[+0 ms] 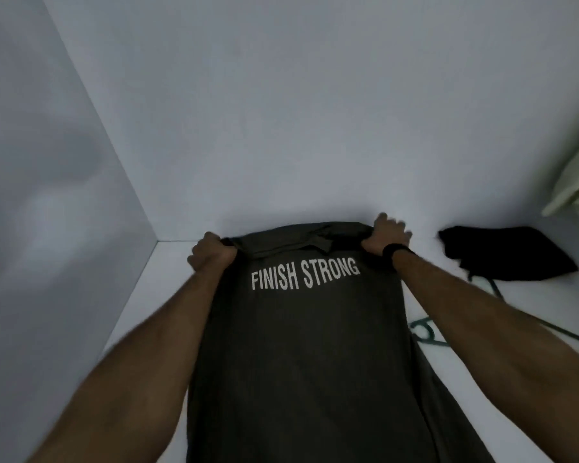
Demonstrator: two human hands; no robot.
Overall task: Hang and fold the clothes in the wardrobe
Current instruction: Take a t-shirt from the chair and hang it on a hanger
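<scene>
Currently, our left hand (211, 253) and right hand (386, 237) each grip a top corner of the dark T-shirt (298, 345), stretched over the white wardrobe shelf (141, 295). Folding looks barely begun. Rightward, a green hanger (426, 334) and black garment (508, 252) await handling.

Both bare forearms reach forward, roughly parallel. The left hand (211, 250) is a fist with its fingers curled tight around gathered fabric. The right hand (386, 237) grips likewise, knuckles up, a dark band around its wrist.
</scene>
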